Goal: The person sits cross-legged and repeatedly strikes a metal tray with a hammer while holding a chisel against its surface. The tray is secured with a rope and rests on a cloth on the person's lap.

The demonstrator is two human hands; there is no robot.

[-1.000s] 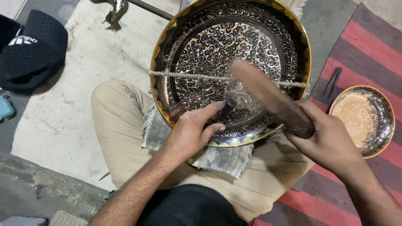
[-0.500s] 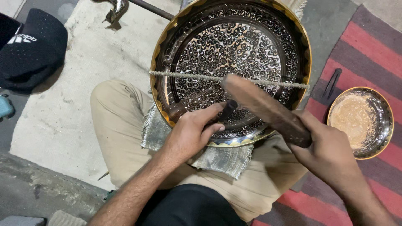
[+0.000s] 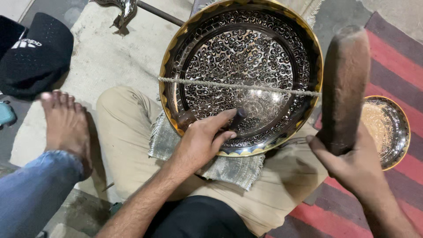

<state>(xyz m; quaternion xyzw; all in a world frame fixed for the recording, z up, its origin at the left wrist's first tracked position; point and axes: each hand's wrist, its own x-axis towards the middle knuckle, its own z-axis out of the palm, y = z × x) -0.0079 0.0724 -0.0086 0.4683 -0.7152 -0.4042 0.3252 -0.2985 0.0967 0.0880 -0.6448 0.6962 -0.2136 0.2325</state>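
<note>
Ornate engraved brass tray point(image 3: 246, 57) tilted on the lap — wooden mallet point(image 3: 346, 83) upright beside it.

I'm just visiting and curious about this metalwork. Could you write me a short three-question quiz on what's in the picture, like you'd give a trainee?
1. True or false: the right hand holds a wooden mallet raised clear of the engraved tray.
2. What does the left hand press against the tray's inner surface?
A. a paintbrush
B. a dark punch tool
C. a cloth
3. What runs straight across the tray from rim to rim?

Key:
1. True.
2. B.
3. A cord. It spans the tray just above the left hand.
</note>
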